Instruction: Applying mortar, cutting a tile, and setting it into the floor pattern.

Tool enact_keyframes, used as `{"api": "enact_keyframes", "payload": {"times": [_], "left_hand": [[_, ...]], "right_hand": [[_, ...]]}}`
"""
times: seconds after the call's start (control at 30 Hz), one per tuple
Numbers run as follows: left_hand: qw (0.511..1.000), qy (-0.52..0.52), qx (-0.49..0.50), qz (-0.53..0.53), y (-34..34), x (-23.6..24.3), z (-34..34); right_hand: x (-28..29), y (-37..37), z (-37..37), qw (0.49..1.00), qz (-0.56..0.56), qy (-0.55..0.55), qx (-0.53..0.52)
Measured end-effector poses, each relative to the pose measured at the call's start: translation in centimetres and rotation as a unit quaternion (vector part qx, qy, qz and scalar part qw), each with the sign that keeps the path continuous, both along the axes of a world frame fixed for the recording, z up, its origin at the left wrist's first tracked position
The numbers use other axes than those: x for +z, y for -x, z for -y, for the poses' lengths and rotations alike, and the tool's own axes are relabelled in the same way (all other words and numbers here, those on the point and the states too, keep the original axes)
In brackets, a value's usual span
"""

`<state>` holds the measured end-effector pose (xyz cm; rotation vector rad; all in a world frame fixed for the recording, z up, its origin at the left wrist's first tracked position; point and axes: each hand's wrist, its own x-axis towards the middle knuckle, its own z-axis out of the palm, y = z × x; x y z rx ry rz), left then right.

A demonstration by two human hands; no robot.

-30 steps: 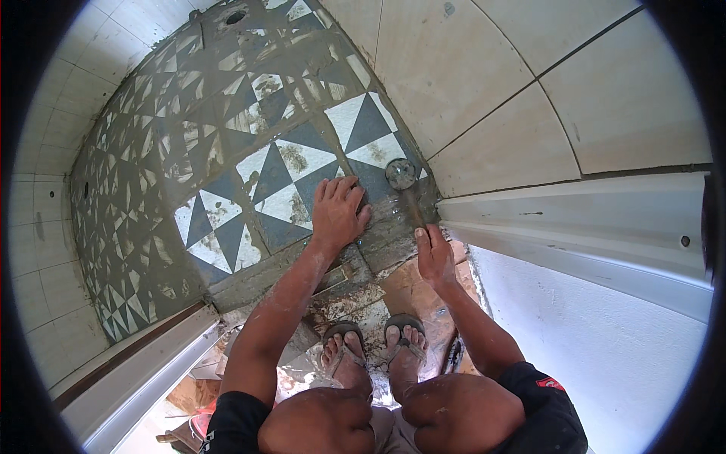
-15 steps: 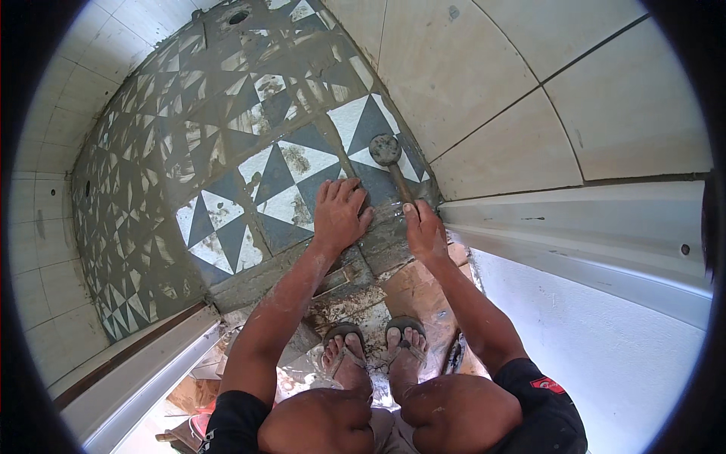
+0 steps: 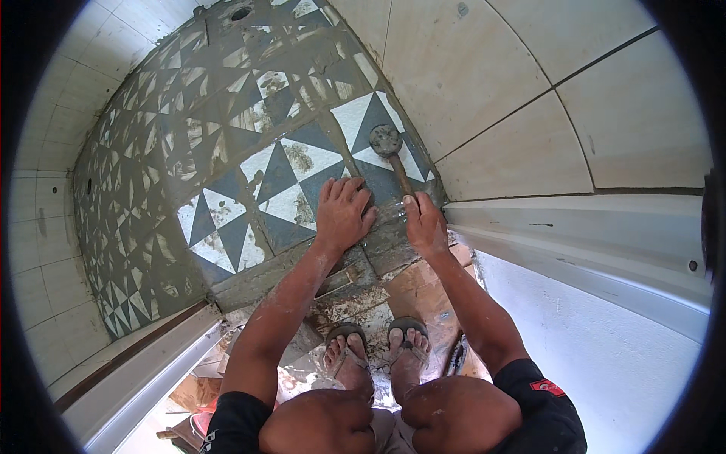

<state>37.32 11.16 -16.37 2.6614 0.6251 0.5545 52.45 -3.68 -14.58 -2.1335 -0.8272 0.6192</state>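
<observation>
My right hand (image 3: 428, 225) grips the wooden handle of a mallet (image 3: 386, 141), its round grey head dusty with mortar. The head is over a patterned tile (image 3: 370, 180) by the right wall; whether it touches cannot be told. My left hand (image 3: 344, 215) rests palm down, fingers stretched, across the near part of that tile and the joint beside it. To its left sits a white and dark grey triangle-patterned tile (image 3: 291, 204), smudged with mortar. Another such tile (image 3: 227, 234) lies farther left.
Earlier rows of tiled floor (image 3: 159, 151), smeared with grey mortar, stretch to the far left, with a round drain hole (image 3: 240, 14) at the back. Beige wall tiles (image 3: 469, 83) rise on the right. White door frames (image 3: 575, 234) flank me. My sandalled feet (image 3: 408, 340) stand on a dirty, cardboard-littered floor.
The mallet head has shifted slightly away from me over the tile. My left hand stays in place on the tile. The whole view has moved a little.
</observation>
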Motion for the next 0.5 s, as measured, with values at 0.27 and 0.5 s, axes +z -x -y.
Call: {"api": "enact_keyframes", "payload": {"times": [0.27, 0.5], "left_hand": [[1.000, 0.003, 0.000, -0.003, 0.02, -0.04, 0.12], [1.000, -0.001, 0.002, -0.008, 0.05, -0.03, 0.04]], "right_hand": [[-0.03, -0.06, -0.06, 1.000, -0.001, 0.002, -0.004], [-0.08, -0.22, 0.15, 1.000, -0.014, -0.006, 0.000]]}}
